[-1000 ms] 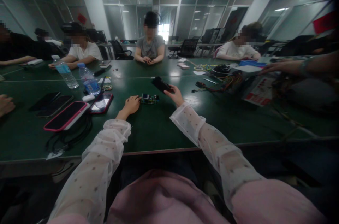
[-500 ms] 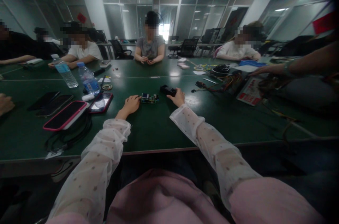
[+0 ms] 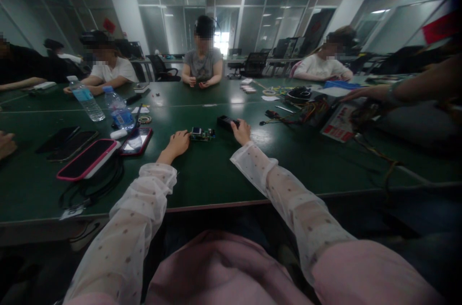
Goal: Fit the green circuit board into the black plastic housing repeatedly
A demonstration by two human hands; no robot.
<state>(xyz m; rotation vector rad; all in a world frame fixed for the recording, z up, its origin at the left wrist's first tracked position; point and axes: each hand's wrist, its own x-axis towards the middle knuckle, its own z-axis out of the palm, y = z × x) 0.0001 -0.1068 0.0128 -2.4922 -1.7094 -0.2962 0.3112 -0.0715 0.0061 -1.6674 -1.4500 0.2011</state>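
Flat on the green table, a small circuit board (image 3: 203,135) with a little screen lies in front of me. My left hand (image 3: 178,145) rests palm down at its left end, fingers stretched out and fingertips at the board's edge. To the right of the board is a black box-shaped device (image 3: 226,122), low on the table. My right hand (image 3: 242,133) grips the device's right end, with the thumb on its top; the undersides of the fingers are hidden.
Phones, one pink-edged (image 3: 88,159), lie left beside a cable. Two water bottles (image 3: 119,108) stand behind them. Right are wire bundles (image 3: 306,110) and a metal box with a label (image 3: 338,123), a co-worker's arm (image 3: 407,86) over it. Several people sit around the table (image 3: 202,177).
My right thumb has moved from the device's near side up onto its top. My left hand and the board look unchanged. The whole view has shifted slightly.
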